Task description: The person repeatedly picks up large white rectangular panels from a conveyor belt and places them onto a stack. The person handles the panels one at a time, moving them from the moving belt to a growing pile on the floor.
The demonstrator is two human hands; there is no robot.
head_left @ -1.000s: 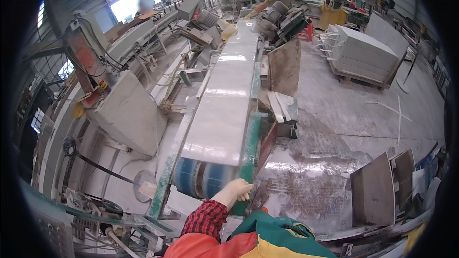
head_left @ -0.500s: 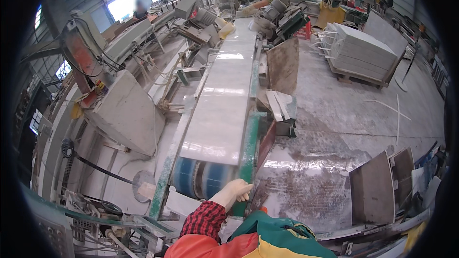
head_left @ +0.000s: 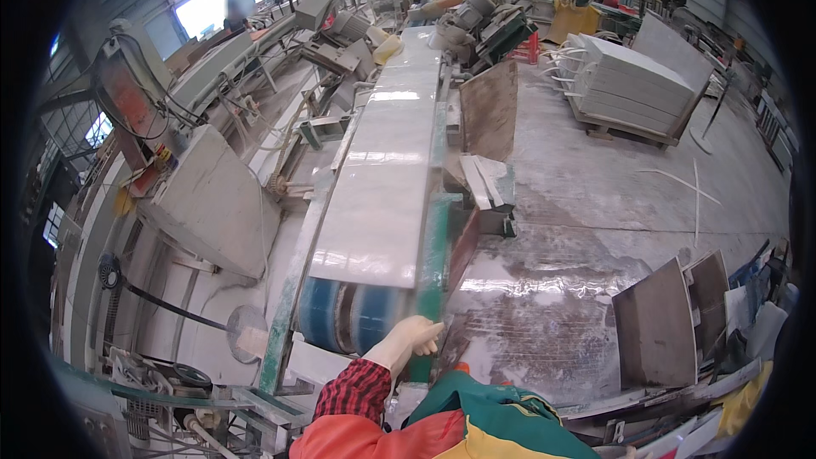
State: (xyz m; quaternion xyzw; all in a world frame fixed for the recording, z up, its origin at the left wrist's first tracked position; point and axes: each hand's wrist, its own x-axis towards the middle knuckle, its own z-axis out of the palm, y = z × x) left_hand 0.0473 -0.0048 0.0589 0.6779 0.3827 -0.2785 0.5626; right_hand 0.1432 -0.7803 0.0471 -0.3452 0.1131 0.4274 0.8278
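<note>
My left hand [head_left: 413,339], in a pale glove under a red-and-black checked cuff, is at the near end of a conveyor. Its fingers are curled over the green side rail [head_left: 437,263], though their undersides are hidden. A long, glossy white stone slab [head_left: 371,229] lies lengthwise on the conveyor, between the two rails. Just past its near end shows the blue roller [head_left: 374,314], to the left of my hand. My hand does not touch the slab. My right hand is out of sight; a green and yellow garment [head_left: 501,421] fills the lower middle.
Motorised machine heads [head_left: 476,21] flank the conveyor's far end. Brown boards [head_left: 654,323] lean at the right. Stacked white slabs [head_left: 633,76] stand on a pallet farther back. A tilted grey panel [head_left: 212,200] and a metal frame [head_left: 255,404] are at the left. Other people are in the distance.
The whole view has shifted slightly, so the scene sits a little further left and higher. My left hand stays on the rail, and the slab shows no clear movement along the conveyor.
</note>
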